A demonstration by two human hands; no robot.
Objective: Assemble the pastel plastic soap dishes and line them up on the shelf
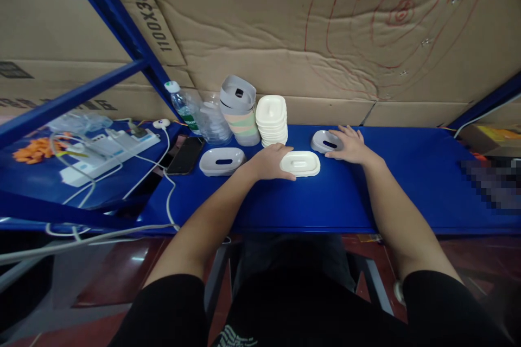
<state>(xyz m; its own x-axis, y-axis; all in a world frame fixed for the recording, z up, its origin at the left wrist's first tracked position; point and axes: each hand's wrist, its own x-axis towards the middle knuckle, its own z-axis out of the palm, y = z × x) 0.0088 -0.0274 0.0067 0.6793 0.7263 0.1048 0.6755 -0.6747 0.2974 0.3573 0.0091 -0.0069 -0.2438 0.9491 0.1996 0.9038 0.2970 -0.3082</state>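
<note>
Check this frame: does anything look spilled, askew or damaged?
Orange pieces lie loose in an untidy heap near the power strip, and the tall multicoloured stack seems to lean, though perspective may exaggerate that. No damage is visible.

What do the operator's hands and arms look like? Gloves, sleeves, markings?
Left hand and right hand: bare, no gloves, no rings or watches visible. Forearms bare, no cables attached. Plain black fabric short sleeves on the left and right, matching a black shirt with pale striped print low on its front.
</note>
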